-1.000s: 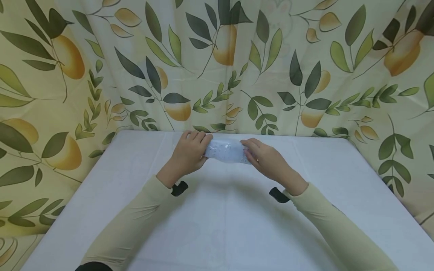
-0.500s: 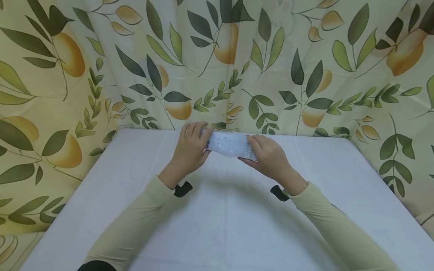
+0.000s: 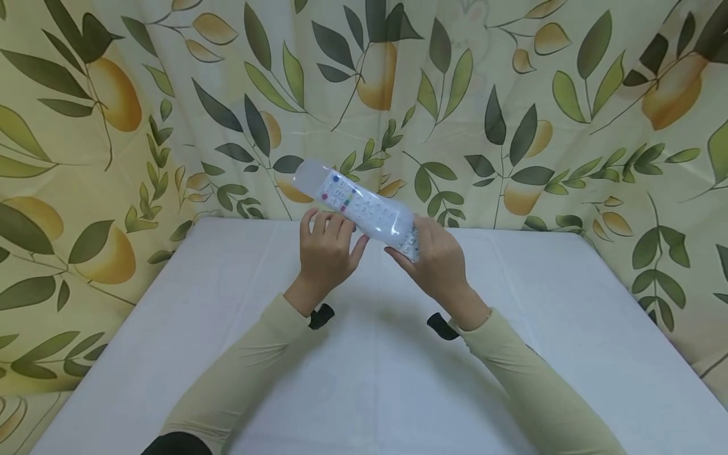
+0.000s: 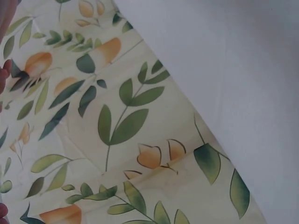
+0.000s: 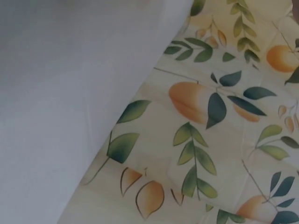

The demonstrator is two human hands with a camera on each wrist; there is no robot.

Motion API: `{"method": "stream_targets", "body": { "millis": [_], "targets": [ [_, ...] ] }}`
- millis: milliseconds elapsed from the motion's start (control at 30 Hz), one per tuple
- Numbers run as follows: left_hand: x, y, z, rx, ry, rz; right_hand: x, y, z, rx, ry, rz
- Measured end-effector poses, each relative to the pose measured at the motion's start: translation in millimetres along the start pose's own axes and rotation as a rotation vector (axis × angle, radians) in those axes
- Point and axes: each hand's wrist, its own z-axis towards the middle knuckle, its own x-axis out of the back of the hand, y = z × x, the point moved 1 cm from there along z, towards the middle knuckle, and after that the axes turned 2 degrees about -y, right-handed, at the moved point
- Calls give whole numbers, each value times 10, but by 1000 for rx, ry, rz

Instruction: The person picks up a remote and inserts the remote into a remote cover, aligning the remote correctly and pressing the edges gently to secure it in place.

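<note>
Right hand point(image 3: 442, 260) curled firmly round the right, nearer end of a remote control point(image 3: 366, 210) in a clear plastic sleeve, held tilted above the far part of the table point(image 3: 375, 366). Left hand point(image 3: 327, 251) gripped the other end half a second ago; now that end points up and free, left fingers loosely extended below it, contact unclear. Hold seems passed to the right, leaving the left available.

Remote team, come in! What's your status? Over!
Right grip holds remote. Left grip at its lower edge, touch unclear. Remote slanted, buttons showing. Nothing seen blocking it.
</note>
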Motion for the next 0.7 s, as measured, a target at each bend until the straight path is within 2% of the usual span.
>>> {"method": "stream_targets", "body": {
  "millis": [233, 467, 700],
  "targets": [
    [-7, -23, 13, -22, 6, 11, -25, -66, -36, 8, -38, 29],
    [-55, -22, 36, -88, 45, -150, -51, -96, -51, -52, 15, 61],
    [-52, 28, 21, -110, 28, -261, -41, -111, -49, -104, 19, 41]
  ]
}}
